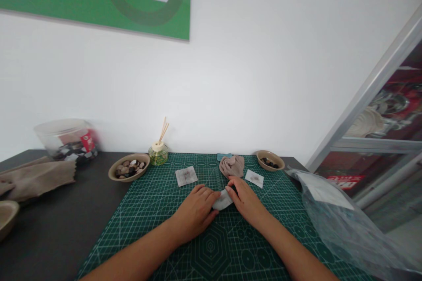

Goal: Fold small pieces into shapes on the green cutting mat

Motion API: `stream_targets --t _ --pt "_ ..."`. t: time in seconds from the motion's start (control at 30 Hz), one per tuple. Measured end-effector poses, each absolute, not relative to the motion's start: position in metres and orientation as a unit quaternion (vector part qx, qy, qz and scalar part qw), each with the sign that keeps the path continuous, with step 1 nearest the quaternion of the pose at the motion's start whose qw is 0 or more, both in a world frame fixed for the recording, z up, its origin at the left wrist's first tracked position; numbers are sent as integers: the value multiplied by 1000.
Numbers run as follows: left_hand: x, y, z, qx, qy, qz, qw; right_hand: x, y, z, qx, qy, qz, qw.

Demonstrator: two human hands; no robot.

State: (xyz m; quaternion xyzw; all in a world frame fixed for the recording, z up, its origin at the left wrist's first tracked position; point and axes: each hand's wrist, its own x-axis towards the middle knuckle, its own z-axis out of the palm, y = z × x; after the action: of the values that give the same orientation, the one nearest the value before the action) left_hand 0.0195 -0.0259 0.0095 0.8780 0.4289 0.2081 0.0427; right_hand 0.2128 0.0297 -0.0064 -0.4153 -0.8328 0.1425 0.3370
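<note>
A small white pouch (223,200), thin and cloth-like, lies low over the green cutting mat (154,210) between my two hands. The fingers of my left hand (197,210) close on its left edge. On the opposite side, my right hand (244,197) pinches the pouch's right corner with thumb and fingers. Just beyond the hands sits a crumpled beige cloth (232,166). A flat whitish packet with a dark smudge (186,176) lies at the left, and a similar smaller packet (254,178) lies to the right of the cloth.
A bowl of brown and white pieces (129,167) and a reed diffuser (158,153) stand back left. Another bowl of dark pieces (270,160) is back right. A clear plastic bag (343,224) lies along the right edge; a plastic tub (67,140) and beige cloth bag (42,179) are far left.
</note>
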Motion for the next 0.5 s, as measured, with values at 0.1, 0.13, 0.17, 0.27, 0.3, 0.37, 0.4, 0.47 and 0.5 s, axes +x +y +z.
stream_targets --t 0.1,0.13,0.17,0.27,0.3,0.37,0.4,0.47,0.5 --pt "18 -25 5 858 449 245 43 211 25 2 -412 -829 159 343" --pt "17 -24 3 848 456 266 48 211 23 5 -414 -824 162 351" --pt "15 -22 1 837 465 284 57 211 22 8 -417 -818 165 360" --pt "12 -17 -5 805 495 317 79 211 19 16 -432 -801 172 376" --pt "11 -16 -5 797 505 320 86 211 19 18 -435 -799 176 376" --pt "10 -14 -4 790 521 307 95 211 18 20 -436 -800 178 372" --pt "10 -13 -2 792 527 293 98 211 18 20 -434 -802 177 371" --pt "10 -13 0 795 536 268 91 211 17 20 -428 -806 173 370" --pt "10 -13 1 796 540 259 86 210 17 19 -426 -808 171 369"
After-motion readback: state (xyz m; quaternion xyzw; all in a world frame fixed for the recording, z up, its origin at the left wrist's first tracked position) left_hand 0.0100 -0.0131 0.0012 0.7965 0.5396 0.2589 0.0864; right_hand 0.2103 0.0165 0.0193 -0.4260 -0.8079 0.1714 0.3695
